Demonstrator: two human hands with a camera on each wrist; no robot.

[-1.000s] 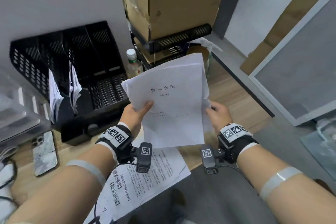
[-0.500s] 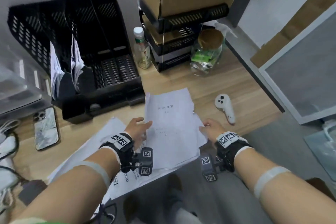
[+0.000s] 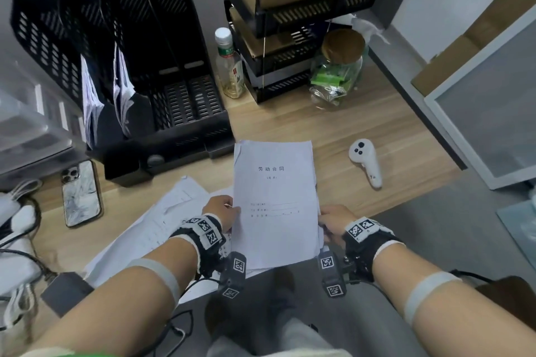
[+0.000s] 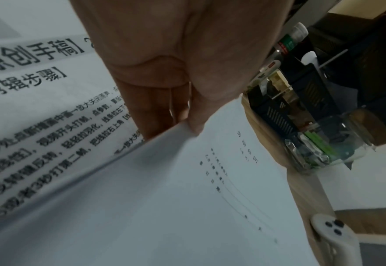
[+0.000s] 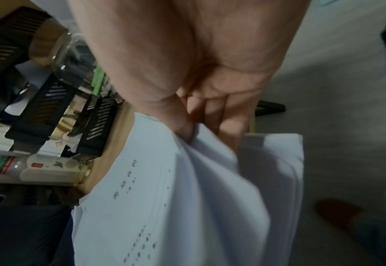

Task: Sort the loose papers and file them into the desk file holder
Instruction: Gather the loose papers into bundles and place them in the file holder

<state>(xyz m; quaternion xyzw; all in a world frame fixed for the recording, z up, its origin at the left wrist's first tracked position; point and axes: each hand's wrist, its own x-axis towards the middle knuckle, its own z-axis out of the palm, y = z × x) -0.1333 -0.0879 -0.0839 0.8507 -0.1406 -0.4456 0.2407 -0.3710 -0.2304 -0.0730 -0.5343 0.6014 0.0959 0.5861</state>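
Note:
A stack of white papers (image 3: 275, 206) with a printed cover page lies low over the desk's near edge, long side pointing away from me. My left hand (image 3: 222, 211) pinches its left edge, thumb on top (image 4: 194, 115). My right hand (image 3: 333, 220) pinches the right edge, crumpling the sheets (image 5: 187, 133). More loose sheets (image 3: 162, 226) with bold print lie under my left wrist. The black desk file holder (image 3: 139, 72) stands at the back left, with papers (image 3: 91, 101) upright in its two left slots.
A phone (image 3: 81, 194) lies left of the loose sheets. A white controller (image 3: 367, 162) rests to the right. A small bottle (image 3: 229, 66), a cork-lidded glass jar (image 3: 338, 72) and stacked black trays (image 3: 290, 46) with cardboard boxes stand behind. Cables (image 3: 17, 255) trail at the left.
The stack came down from chest height, where it hid the jar, to just above the desk, and has been squared up straight. Both hands kept their hold on its edges.

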